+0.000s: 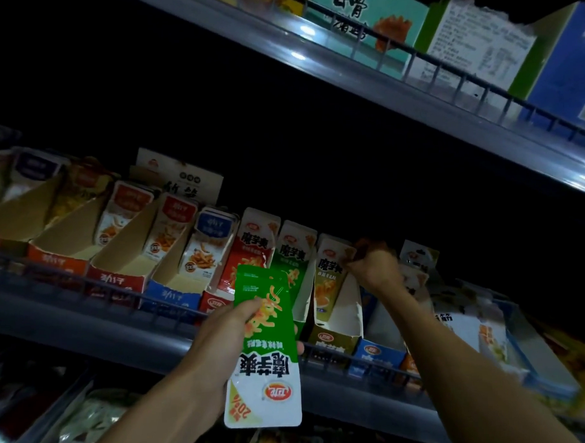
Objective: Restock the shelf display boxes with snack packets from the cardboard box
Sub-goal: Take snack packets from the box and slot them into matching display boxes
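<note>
Left hand [232,329] pinching a green snack packet [265,345] upside down below the shelf boxes [335,339], right hand [372,261] gripping packets there; probably light, bendy, slippery, best held mid-edge.

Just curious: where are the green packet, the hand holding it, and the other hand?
green packet [263,381]: head view, white lower half.
left hand [222,336]: head view, back of hand.
right hand [374,263]: head view, knuckles.
</note>
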A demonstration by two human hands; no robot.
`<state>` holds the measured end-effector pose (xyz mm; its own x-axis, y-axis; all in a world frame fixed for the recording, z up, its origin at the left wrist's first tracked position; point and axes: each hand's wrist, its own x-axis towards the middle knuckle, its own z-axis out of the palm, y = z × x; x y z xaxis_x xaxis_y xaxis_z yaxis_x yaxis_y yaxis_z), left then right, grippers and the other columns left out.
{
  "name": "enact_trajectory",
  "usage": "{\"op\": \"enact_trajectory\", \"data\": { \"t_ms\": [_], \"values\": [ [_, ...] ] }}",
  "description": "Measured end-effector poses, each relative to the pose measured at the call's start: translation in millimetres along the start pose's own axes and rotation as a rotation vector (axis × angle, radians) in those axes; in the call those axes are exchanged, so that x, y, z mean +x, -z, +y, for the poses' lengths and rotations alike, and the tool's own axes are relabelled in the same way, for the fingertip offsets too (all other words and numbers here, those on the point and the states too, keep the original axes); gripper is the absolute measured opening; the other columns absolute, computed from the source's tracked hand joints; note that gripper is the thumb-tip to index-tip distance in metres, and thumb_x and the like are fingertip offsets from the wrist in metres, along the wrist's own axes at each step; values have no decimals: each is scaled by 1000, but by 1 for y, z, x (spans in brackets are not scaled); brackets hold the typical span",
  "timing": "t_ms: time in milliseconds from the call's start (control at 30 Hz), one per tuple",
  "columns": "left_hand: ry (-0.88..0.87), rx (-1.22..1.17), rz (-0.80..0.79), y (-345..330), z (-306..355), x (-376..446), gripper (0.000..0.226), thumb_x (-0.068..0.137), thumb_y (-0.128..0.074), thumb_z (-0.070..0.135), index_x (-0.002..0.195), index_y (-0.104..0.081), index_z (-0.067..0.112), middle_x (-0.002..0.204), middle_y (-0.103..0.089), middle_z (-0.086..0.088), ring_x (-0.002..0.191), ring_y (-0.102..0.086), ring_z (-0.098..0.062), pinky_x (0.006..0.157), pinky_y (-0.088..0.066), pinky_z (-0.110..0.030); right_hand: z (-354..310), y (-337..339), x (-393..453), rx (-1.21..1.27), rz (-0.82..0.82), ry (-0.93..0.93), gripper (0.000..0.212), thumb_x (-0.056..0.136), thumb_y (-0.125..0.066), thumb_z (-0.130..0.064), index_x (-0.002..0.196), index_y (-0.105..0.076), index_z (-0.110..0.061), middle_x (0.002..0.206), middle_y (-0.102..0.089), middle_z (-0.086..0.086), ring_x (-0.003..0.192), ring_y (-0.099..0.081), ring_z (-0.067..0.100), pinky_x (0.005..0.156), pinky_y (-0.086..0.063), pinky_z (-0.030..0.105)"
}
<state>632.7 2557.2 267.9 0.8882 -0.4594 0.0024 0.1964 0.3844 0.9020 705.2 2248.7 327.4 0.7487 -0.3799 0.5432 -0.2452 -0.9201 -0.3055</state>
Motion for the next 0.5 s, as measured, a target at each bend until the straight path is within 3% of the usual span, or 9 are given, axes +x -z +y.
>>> {"op": "enact_trajectory", "data": {
  "t_ms": [33, 100, 133, 200, 233, 267, 333, 400, 500],
  "values": [
    [-26, -40, -15, 1, 1, -1, 40, 103, -45, 12, 66, -43, -2, 24, -43, -8, 15, -40, -12, 22, -29, -19, 1, 0, 0, 8, 8, -3, 37, 81, -74, -40, 111, -63, -21, 109, -66, 8, 103, -60, 31, 78, -56, 46],
    [24, 19, -12, -4, 4, -7, 35, 101, -49, 10, 68, -48, -1, 29, -49, -9, 19, -47, -13, 22, -31, -18, -3, 4, -6, 24, 46, -1, 32, 83, -74, -34, 108, -63, -18, 104, -67, 9, 97, -62, 29, 76, -55, 43],
    [58, -4, 46, -7, 5, -8, 29, 100, -52, 12, 74, -55, -2, 38, -57, -12, 29, -56, -15, 30, -41, -17, -5, 7, -9, 42, 68, 3, 27, 85, -73, -31, 105, -63, -16, 100, -67, 9, 92, -63, 28, 75, -55, 42],
    [104, -71, 96, -15, 9, 0, 20, 98, -57, 20, 96, -66, 2, 67, -73, -18, 58, -72, -27, 65, -62, -40, -13, 16, -21, 129, 108, 2, 19, 88, -71, -29, 98, -62, -16, 91, -67, 7, 84, -63, 24, 75, -55, 43],
    [102, -86, 106, -17, 8, 1, 20, 98, -58, 24, 103, -67, 8, 77, -75, -17, 67, -73, -32, 78, -60, -52, -21, 23, -30, 204, 109, -5, 16, 89, -70, -28, 96, -61, -16, 87, -66, 5, 81, -62, 20, 74, -54, 42],
    [82, -97, 110, -18, 6, 0, 18, 98, -58, 27, 106, -67, 13, 81, -76, -13, 69, -73, -32, 81, -58, -55, -31, 31, -42, 299, 82, -5, 14, 90, -69, -27, 93, -61, -16, 82, -62, 2, 76, -60, 15, 72, -51, 39],
    [45, -121, 128, -25, 5, -2, 14, 98, -58, 28, 109, -65, 21, 83, -77, -7, 69, -73, -28, 76, -58, -50, -57, 50, -71, 517, -64, 18, 16, 93, -65, -27, 87, -60, -13, 73, -55, -1, 65, -54, 7, 67, -46, 27],
    [22, -158, 140, -35, 6, -8, 14, 98, -58, 28, 112, -63, 25, 88, -77, -5, 73, -74, -27, 71, -60, -45, -81, 69, -100, 661, -346, 36, 26, 89, -65, -38, 84, -63, -13, 75, -59, 0, 64, -58, 5, 63, -49, 20],
    [-24, -208, 175, -47, 8, -15, 11, 98, -58, 26, 109, -63, 26, 89, -77, -8, 73, -74, -29, 66, -60, -45, -97, 80, -133, 709, -734, 51, 32, 74, -76, -36, 87, -64, -9, 78, -64, 7, 68, -62, 16, 60, -51, 23]
  ]
}}
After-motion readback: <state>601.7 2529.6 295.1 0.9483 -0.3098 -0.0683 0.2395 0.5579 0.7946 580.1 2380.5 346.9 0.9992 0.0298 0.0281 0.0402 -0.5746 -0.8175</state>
